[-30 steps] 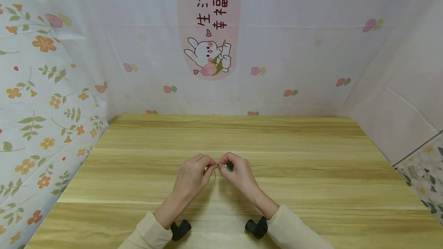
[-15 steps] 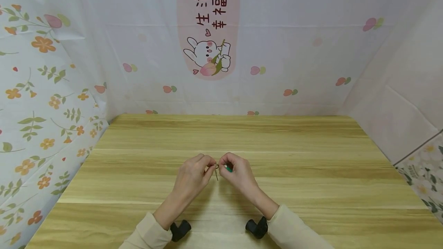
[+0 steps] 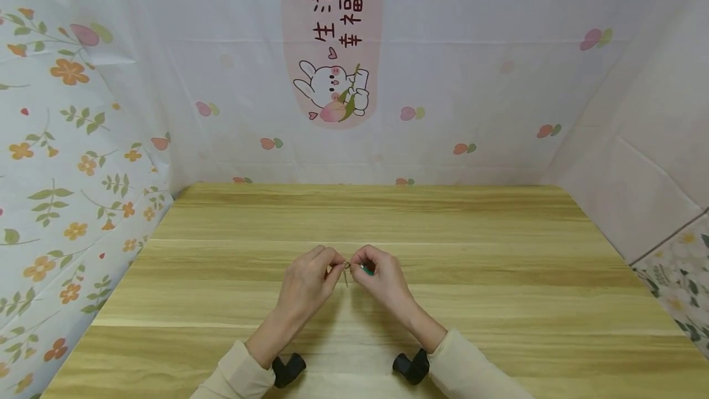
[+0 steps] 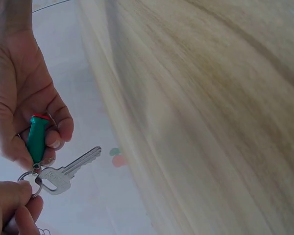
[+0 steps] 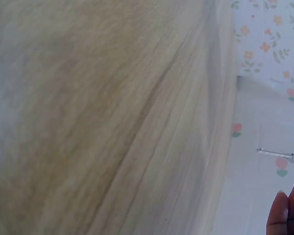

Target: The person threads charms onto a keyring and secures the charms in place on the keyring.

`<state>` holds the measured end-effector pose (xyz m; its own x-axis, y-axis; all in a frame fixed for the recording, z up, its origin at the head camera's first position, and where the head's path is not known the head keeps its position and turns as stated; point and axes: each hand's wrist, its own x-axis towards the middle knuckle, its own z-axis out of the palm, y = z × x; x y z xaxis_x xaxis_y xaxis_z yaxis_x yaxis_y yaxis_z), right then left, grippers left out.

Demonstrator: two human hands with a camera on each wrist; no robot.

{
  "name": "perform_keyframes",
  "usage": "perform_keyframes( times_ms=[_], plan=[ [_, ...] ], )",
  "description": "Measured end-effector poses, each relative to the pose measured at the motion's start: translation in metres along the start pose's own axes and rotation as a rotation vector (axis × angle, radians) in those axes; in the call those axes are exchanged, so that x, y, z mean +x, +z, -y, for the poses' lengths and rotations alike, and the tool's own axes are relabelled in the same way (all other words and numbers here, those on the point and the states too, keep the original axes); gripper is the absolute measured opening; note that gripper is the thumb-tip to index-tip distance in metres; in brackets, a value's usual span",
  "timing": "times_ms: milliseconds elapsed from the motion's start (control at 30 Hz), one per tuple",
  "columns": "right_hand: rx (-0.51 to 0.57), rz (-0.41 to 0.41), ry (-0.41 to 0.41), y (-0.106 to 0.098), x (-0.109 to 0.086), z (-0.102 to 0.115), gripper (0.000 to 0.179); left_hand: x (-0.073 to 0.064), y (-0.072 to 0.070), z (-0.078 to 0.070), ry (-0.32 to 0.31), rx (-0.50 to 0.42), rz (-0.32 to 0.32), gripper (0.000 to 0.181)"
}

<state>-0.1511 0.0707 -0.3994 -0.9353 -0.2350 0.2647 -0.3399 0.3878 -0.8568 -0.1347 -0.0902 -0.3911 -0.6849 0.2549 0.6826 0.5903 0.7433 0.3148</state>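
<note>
Both hands meet low above the middle of the table in the head view. My left hand (image 3: 307, 279) pinches a metal key ring (image 4: 40, 187) between thumb and fingers. A silver key (image 4: 58, 180) hangs from that ring, its toothed blade pointing away from the fingers. My right hand (image 3: 386, 279) holds a green fob (image 4: 37, 139) with a red end, which is joined to the ring by a small chain (image 4: 36, 166). Right-hand fingertips (image 5: 278, 210) and part of the key show at the right edge of the right wrist view; the ring is mostly cut off there.
A wood-grain table (image 3: 498, 251) lies under the hands. Printed cloth (image 3: 476, 91) hangs behind it, with flowered cloth (image 3: 66, 159) on the left. Black wrist-worn pieces (image 3: 289, 368) sit at both sleeve cuffs.
The hanging key has swung slightly between the hands. Both hands stay in nearly the same place with their holds kept.
</note>
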Motion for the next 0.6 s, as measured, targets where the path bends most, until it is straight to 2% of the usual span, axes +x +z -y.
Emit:
perform_keyframes(
  times_ms=[167, 267, 300, 400, 500, 600],
  plan=[
    [0.051, 0.021, -0.013, -0.002, 0.001, -0.005, 0.007, -0.001, 0.001, 0.000, -0.050, -0.020, 0.015, 0.016],
    [0.081, 0.077, -0.023, -0.006, 0.001, -0.006, 0.004, -0.001, 0.000, 0.000, -0.138, -0.104, 0.073, 0.011],
    [0.075, 0.103, -0.027, -0.009, 0.001, -0.006, 0.003, -0.001, 0.000, 0.001, -0.181, -0.155, 0.110, 0.009],
    [0.022, 0.199, -0.064, -0.020, 0.001, -0.006, 0.004, 0.001, -0.002, 0.002, -0.332, -0.412, 0.287, 0.004],
    [-0.070, 0.284, -0.100, -0.031, 0.001, -0.005, 0.008, 0.002, -0.002, 0.003, -0.459, -0.678, 0.471, 0.012],
    [-0.129, 0.333, -0.113, -0.040, 0.000, -0.004, 0.007, 0.002, 0.001, 0.002, -0.506, -0.842, 0.584, 0.018]
  ],
)
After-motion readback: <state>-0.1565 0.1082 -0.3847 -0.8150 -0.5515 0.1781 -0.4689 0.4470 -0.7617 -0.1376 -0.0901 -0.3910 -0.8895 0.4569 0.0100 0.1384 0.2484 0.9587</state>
